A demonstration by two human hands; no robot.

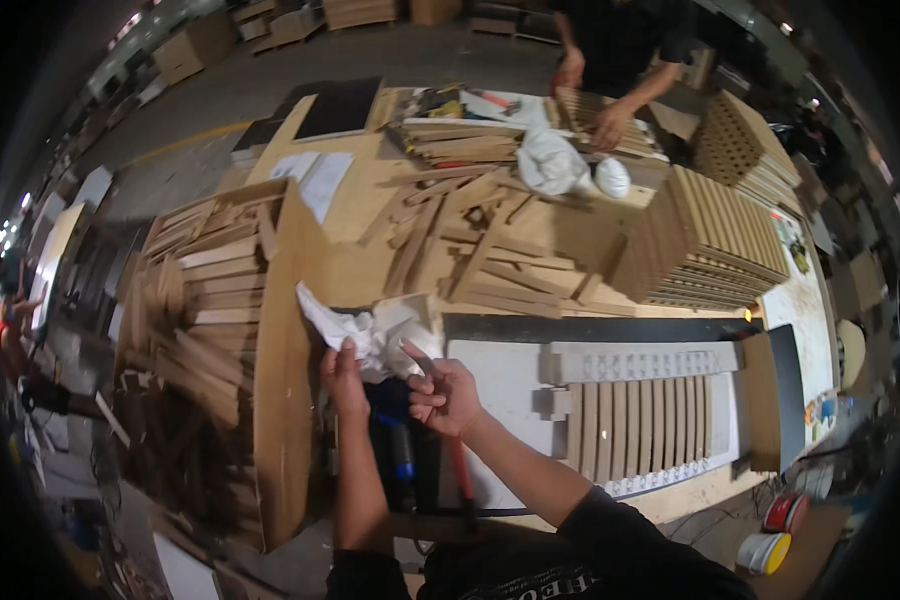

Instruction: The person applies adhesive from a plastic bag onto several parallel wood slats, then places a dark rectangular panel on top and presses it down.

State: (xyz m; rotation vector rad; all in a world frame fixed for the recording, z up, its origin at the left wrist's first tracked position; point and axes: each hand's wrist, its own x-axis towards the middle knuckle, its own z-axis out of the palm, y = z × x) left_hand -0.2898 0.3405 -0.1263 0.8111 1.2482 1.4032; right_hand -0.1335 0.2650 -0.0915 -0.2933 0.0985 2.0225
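Left fingers [346, 352] pinch a white cloth [367, 342]; the right fingers' [426, 396] hold is unclear. Right of them, a slat row [646, 425] looks set; beyond, loose slats [479, 254] remain.

The left grip [344, 388] pinches a crumpled white cloth [342, 330], the right grip [444, 400] just beside it; leftward, a long brown cardboard box [292, 410] holds thin wooden slats [220, 285].

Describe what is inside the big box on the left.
Many wooden strips, lying in different directions, are inside the box. They cover its bottom, so anything beneath is hidden.
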